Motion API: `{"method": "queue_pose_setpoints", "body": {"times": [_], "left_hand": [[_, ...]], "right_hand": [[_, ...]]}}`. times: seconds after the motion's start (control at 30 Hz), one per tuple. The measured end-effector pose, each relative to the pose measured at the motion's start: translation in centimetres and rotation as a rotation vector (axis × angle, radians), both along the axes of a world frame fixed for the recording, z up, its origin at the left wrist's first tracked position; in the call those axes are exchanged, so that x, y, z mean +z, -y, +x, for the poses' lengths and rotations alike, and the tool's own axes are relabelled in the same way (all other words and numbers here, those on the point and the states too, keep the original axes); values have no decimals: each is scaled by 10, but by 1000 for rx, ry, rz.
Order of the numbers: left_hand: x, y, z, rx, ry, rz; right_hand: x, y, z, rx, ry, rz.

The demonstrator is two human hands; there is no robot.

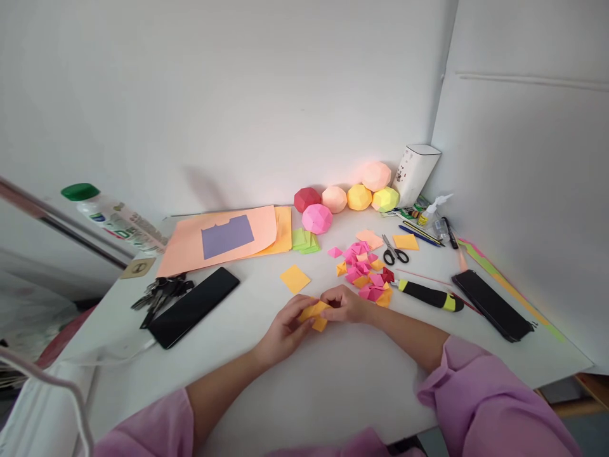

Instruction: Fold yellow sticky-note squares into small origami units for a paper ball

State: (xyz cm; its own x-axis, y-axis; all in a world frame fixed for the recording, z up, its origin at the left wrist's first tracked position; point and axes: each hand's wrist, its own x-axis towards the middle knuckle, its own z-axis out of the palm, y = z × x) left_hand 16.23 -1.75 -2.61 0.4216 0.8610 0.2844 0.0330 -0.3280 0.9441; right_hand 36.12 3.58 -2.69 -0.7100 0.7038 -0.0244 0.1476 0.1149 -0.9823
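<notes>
Lilac sleeves (504, 406): covering the upper arms, stopping short of the wrists, leaving the hands bare over the table (295, 397).
Left hand (283, 330): pinching orange paper (314, 310) between thumb and fingers, seemingly bracing it from its side.
Right hand (349, 306): clamping the opposite edge, fingers bunched together; likely steadying so small a piece.
Orange paper: sitting between both hands, front middle; fingers hiding part; can't tell if touching table.
Phone (195, 308): lying left, keys (164, 292) just beside, apparently kept out of the way.
Tool (428, 296): lying right of right hand, probably for easy reach.
Orange square (295, 279): lying flat just beyond left hand.
Folded bits (359, 254): heaping past right hand, likely gathered to stop scattering.
Scissors (396, 254): lying beside the heap.
Green squares (304, 241): overlapping loosely.
Paper balls (359, 197): clustering near the wall (238, 95), probably saving working room.
</notes>
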Motion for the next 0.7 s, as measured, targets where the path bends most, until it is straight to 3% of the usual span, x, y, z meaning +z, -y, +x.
{"method": "queue_pose_setpoints", "body": {"times": [0.27,0.47,0.7], "left_hand": [[-2,-1,-1,30,82,-70],[-3,-2,0,115,60,-150],[-4,-1,-2,128,8,-182]], "right_hand": [[-3,1,-3,-37,-103,61],[5,3,-5,-102,-151,97],[5,6,-6,-190,-148,-87]]}}
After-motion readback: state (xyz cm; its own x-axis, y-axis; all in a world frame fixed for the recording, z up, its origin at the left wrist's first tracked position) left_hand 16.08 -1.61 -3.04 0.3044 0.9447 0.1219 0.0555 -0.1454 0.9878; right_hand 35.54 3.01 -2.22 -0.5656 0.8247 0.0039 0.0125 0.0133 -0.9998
